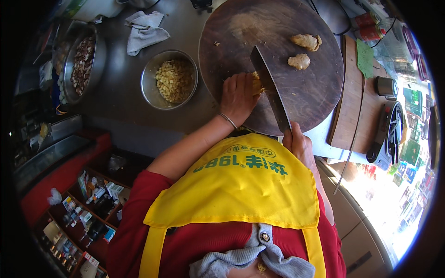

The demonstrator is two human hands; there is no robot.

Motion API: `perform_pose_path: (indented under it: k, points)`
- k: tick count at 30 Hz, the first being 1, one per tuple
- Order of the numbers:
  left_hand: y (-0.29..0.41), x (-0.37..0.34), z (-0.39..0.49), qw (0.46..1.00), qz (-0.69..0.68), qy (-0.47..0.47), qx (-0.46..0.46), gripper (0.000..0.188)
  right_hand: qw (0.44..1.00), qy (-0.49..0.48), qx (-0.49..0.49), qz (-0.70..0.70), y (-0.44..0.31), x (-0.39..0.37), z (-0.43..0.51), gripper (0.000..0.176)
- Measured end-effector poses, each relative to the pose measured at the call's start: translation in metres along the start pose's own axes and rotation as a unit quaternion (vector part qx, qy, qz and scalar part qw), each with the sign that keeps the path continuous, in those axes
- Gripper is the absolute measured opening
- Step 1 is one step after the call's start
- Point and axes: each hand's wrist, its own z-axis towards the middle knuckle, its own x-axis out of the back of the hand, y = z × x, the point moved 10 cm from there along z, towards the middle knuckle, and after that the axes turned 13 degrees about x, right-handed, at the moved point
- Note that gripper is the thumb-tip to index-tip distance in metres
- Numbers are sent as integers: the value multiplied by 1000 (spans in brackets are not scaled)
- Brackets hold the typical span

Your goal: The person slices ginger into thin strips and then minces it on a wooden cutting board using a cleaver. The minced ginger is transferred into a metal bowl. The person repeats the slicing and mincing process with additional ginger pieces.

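Note:
On a large round wooden chopping block (243, 38), my left hand (239, 95) presses down on a piece of yellow food (257, 84), perhaps ginger, its fingers curled over it. My right hand (298, 140) grips the handle of a cleaver (273, 87), whose broad blade stands at the right side of the yellow piece. Two pale knobbly ginger pieces, an upper one (306, 42) and a lower one (299, 61), lie on the block to the right of the blade. Left of the block is a steel bowl (144, 81) with small yellow diced pieces (174, 80).
A grey cloth (147, 31) lies on the steel counter behind the bowl. Farther left stands a larger steel basin (100, 66) of chopped brownish food (82, 66). To the right are a wooden board (347, 118), a green fly swatter (364, 58) and a metal can (386, 87).

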Motion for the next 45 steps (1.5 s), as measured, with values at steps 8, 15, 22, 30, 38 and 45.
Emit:
perform_pose_path:
  k: [8, 15, 22, 30, 38, 45]
  points:
    - [-2, -14, -4, 999, 4, -49, 7, 64, 997, -29, 36, -56, -4, -21, 27, 10]
    - [-5, -5, -3, 999, -31, -23, 7, 64, 999, 26, 16, -15, -3, -3, 22, 12]
    - [-4, -7, 3, 999, -13, -33, 37, 57, 999, -16, 30, -36, -12, 2, 2, 10]
    - [-5, -21, -2, 997, 22, -79, 13, 55, 996, -60, -21, -58, -9, -21, 32, 13]
    - [-4, -4, -4, 999, -43, -13, -10, 63, 999, -18, -46, -14, -6, -11, 31, 10]
    - [-12, -16, 3, 995, -64, -63, 45, 60, 998, -33, 11, -52, -19, 1, 6, 9]
